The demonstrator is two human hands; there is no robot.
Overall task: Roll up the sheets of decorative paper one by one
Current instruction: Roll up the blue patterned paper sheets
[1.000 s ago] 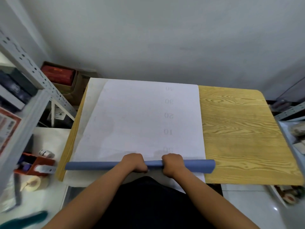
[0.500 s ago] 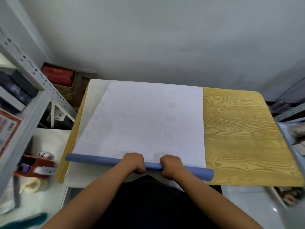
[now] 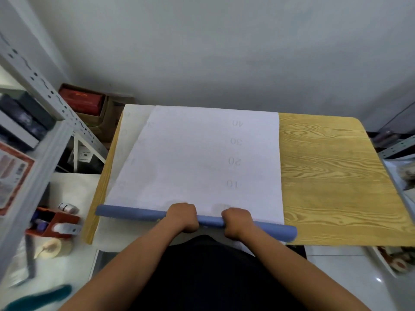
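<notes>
A large sheet of decorative paper lies white side up on the wooden table, with faint numbers printed on it. Its near edge is wound into a long blue roll that runs slantwise across the table's front. My left hand grips the roll near its middle, fingers curled over it. My right hand grips it just to the right. The roll's right end juts past the sheet's edge. Another pale sheet shows underneath at the far left.
A grey metal shelf stands at the left with boxes on it. A red tape dispenser and a tape roll lie on the white surface beside it. A red box sits behind the table. A tray is at the lower right.
Both hands have rolled the blue roll forward over the sheet. Its left end has moved farther up the table than its right end, so it now lies slanted.
</notes>
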